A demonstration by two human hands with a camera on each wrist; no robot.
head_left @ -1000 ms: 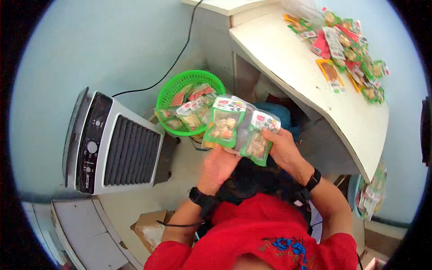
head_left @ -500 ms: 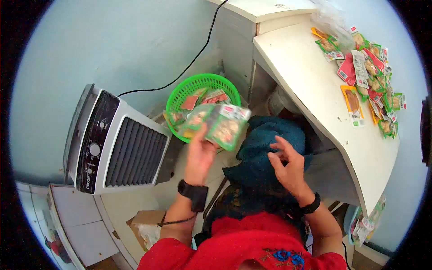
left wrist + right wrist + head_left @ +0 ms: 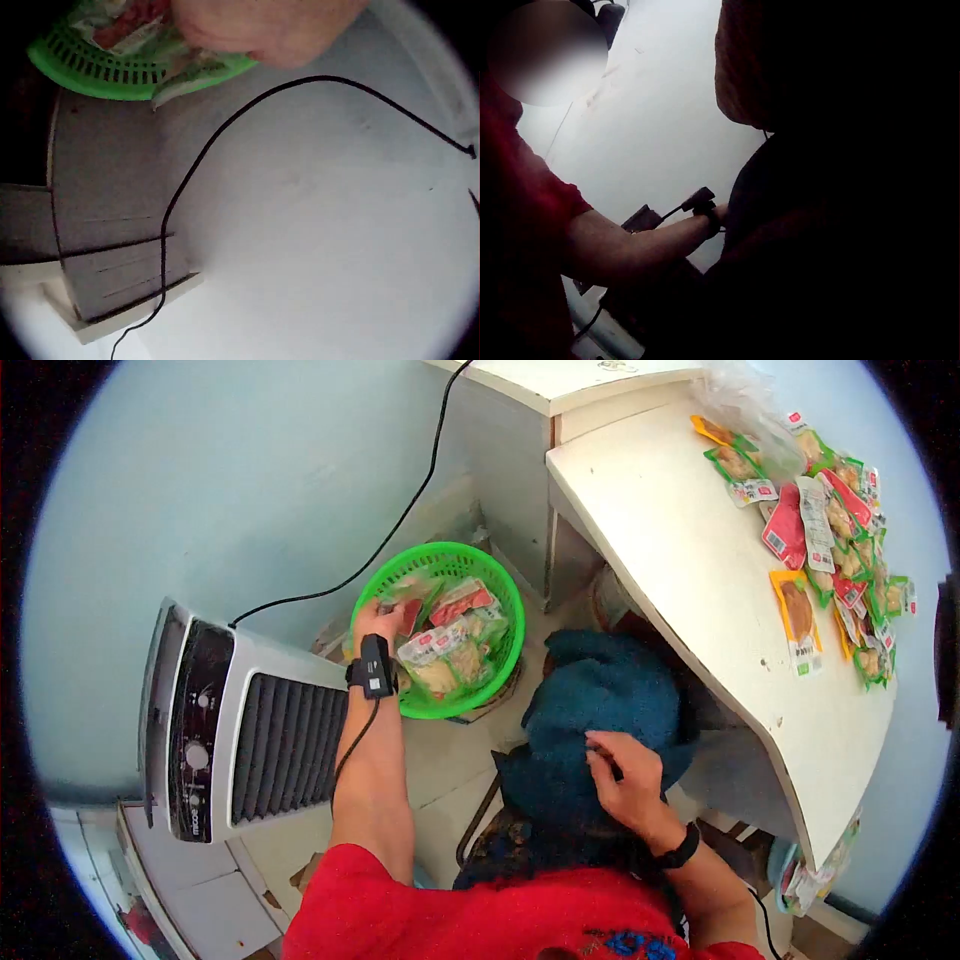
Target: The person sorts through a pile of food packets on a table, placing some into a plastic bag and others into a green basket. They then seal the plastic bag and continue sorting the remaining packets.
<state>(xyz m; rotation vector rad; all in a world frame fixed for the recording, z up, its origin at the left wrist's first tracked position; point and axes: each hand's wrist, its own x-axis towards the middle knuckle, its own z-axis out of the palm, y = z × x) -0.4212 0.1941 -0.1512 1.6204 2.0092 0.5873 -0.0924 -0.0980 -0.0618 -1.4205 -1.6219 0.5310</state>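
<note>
In the head view, my left hand (image 3: 378,624) reaches into the left side of the green basket (image 3: 512,610), among plastic food packets (image 3: 436,672). Its fingertips are partly hidden, and I cannot tell whether they grip a packet. The left wrist view shows that hand (image 3: 266,28) at the basket's rim (image 3: 112,90), with clear plastic (image 3: 196,75) beside it. My right hand (image 3: 630,780) hangs loosely curled over dark blue cloth (image 3: 600,695), holding nothing. The right wrist view is mostly dark, with a hand's edge (image 3: 742,82) at the top.
Many packets (image 3: 850,550) and a clear plastic bag (image 3: 750,420) lie on the white table (image 3: 680,540) at right. A grey-and-white appliance (image 3: 290,745) stands left of the basket. A black cable (image 3: 400,520) runs along the wall. More packets (image 3: 805,880) sit low at right.
Both hands held packets at first; then the right let go. The left hand has carried them leftward to the basket and reached in. My right hand has stayed over the blue cloth, lower now.
</note>
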